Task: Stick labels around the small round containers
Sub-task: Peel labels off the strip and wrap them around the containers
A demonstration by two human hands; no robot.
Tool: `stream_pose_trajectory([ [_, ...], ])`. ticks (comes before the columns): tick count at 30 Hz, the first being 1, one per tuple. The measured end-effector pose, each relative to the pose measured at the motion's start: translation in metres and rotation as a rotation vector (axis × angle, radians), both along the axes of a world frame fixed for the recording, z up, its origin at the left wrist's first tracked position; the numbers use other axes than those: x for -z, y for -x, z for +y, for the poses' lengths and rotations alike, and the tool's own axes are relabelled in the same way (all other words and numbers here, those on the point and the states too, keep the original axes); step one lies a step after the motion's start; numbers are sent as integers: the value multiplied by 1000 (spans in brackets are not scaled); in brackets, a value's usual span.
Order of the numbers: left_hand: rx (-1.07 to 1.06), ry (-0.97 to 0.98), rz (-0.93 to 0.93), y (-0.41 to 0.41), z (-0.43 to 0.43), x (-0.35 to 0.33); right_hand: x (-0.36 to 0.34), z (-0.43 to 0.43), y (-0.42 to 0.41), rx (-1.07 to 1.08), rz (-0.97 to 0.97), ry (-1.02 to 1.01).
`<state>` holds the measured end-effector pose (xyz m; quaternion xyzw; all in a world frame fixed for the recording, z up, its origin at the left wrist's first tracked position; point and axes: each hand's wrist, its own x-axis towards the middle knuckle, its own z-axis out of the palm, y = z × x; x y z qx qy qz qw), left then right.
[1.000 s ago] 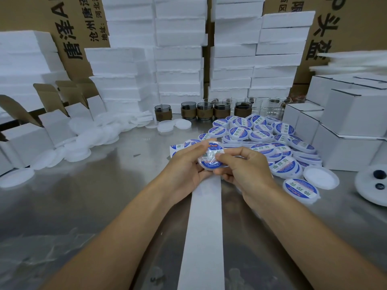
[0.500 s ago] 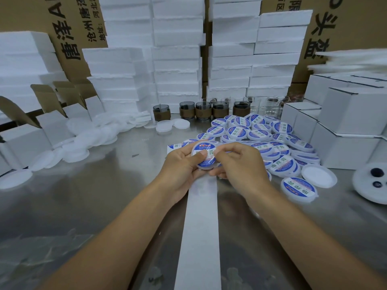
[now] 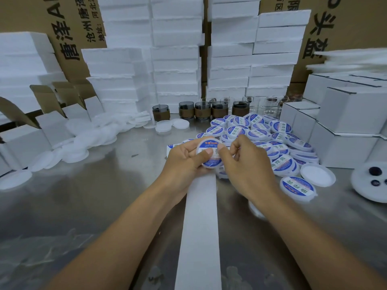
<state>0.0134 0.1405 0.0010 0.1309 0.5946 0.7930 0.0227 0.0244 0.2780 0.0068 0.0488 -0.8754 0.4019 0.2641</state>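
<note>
Pretty crowded bench: stacked white foam blocks lined the far edge of the steel tabletop, with brown cardboard cartons behind them printed "唐泽" in black. A row of brown-sleeved glass cups stood in front. Loose white round lids lay toward the left edge and white cardboard boxes toward the right. A long white paper strip ran from the near edge up to the hands.

The small round white plastic container was up off the tabletop, just beside the pile of blue-labelled round containers. The left hand gripped it, thumb across its top, and the right hand pinched at its right rim. Its label print was too blurry to read.
</note>
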Motion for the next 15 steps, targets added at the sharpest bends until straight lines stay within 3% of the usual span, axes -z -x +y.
stream_pose_trajectory([
  [10,33,-56,25,-1,-2,-1,-6,-4,-3,-192,-85,348],
  [15,95,-118,-24,0,-4,-5,-7,-3,-1,-245,-112,371],
])
